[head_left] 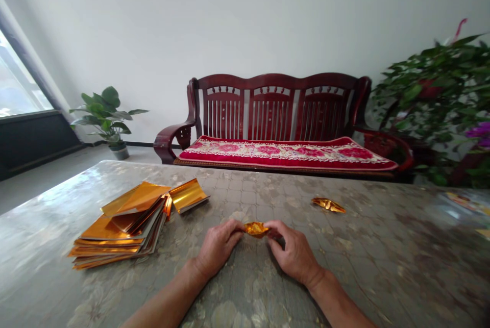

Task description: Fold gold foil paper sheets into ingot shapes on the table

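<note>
A small folded piece of gold foil paper [256, 229] sits between my two hands just above the table [367, 246]. My left hand [217, 246] pinches its left end with closed fingers. Its right end is pinched by my right hand [293, 252], fingers curled. A thick stack of gold foil sheets [121, 226] lies to the left of my left hand, with one curled gold sheet [188, 195] beside the stack. A finished folded gold piece [328, 205] rests on the table beyond my right hand.
A dark red wooden bench [275, 124] with a floral cushion stands behind the table. A potted plant [109, 119] is on the floor at left, a leafy bush [440, 103] at right. Printed paper [465, 203] lies at the table's right edge.
</note>
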A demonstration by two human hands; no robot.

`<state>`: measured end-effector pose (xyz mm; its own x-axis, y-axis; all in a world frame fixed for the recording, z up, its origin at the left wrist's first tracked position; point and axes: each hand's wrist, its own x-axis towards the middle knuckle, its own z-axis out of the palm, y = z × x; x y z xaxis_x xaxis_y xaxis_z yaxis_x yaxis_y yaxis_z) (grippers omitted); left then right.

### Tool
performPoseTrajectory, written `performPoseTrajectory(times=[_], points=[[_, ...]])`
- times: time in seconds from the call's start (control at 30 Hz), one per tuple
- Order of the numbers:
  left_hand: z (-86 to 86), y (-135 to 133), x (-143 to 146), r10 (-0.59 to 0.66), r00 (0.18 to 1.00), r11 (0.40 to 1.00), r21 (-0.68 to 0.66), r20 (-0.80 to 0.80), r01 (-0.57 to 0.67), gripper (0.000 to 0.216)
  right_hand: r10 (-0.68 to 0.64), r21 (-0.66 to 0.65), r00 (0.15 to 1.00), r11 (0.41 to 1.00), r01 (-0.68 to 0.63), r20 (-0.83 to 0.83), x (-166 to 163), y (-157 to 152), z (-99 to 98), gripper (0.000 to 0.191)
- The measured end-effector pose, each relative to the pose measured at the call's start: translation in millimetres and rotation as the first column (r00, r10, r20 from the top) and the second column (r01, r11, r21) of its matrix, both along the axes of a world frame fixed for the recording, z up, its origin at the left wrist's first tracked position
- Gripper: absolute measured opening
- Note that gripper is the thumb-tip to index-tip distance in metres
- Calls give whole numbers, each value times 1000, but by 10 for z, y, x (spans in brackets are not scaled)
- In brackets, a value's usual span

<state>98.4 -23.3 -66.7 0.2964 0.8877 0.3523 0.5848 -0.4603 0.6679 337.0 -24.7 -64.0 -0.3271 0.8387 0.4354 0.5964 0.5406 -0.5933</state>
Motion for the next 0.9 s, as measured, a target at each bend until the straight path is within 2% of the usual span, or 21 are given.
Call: performPoseTrajectory(times=[0.33,0.5,0.67,0.9], points=[[11,23,6,5,999,1000,-29,35,-4,13,15,103,998,994,-21,63,-1,17,58,34],[17,31,8,9,999,1000,-6,39,-9,13,-26,164,999,986,19,42,6,26,26,38],[24,26,11,-9,999,999,35,47,7,14,2,167,1000,986,-3,6,12,8,44,29],[23,37,22,31,998,998,47,57,-33,15,75,135,996,989,-66,-58,-38,16,70,23]])
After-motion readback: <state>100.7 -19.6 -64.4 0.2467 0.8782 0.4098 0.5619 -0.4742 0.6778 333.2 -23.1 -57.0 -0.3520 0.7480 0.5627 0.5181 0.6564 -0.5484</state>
